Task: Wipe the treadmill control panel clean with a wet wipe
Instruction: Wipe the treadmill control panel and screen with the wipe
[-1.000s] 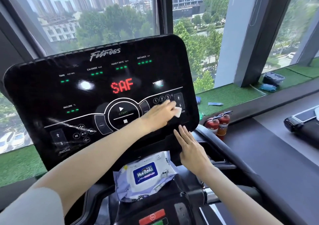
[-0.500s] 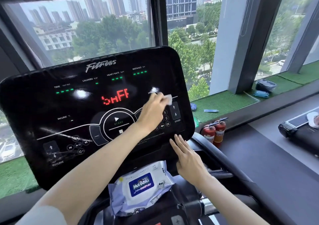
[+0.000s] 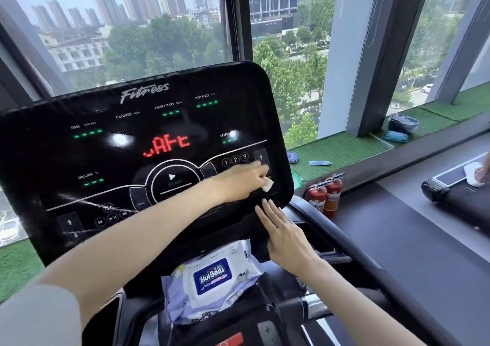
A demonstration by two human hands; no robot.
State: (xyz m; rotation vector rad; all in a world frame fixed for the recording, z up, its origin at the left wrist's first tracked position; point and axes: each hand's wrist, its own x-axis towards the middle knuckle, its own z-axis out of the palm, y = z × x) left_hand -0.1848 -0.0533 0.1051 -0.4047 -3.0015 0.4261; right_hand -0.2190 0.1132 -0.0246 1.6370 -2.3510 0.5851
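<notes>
Left hand [image 3: 238, 184] pinches wet wipe [image 3: 267, 185] against control panel [image 3: 53, 165]. Right hand [image 3: 285, 235] just below it, fingers straight, touching panel edge.

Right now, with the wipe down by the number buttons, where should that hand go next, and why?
Probably sweep left, low across the control panel. The left hand pinches the wet wipe at its lower right corner, while whitish streaks show at the lower left. The right hand rests flat against the bottom edge, seemingly steadying it.
</notes>
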